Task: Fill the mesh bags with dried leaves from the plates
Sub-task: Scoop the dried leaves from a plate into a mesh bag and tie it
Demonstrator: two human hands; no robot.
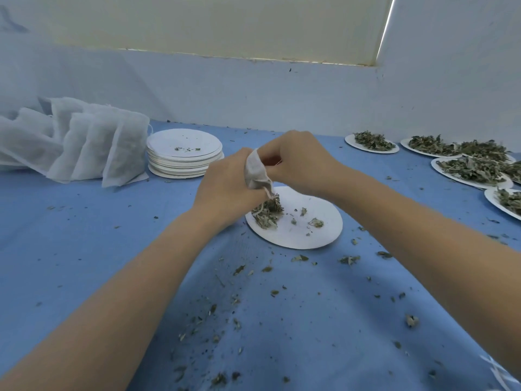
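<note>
A small white mesh bag (pixel 255 172) hangs between my two hands above a white paper plate (pixel 315 232). My left hand (pixel 225 187) grips the bag's side and my right hand (pixel 298 162) pinches its top edge. A clump of dried green leaves (pixel 267 211) lies on the plate's left part just under the bag, with a few loose bits further right. What is inside the bag is hidden.
A row of filled mesh bags (pixel 84 148) leans at the far left, beside a stack of used plates (pixel 183 153). Several plates heaped with leaves (pixel 473 167) stand at the far right. Leaf crumbs litter the blue cloth (pixel 84 221) in front.
</note>
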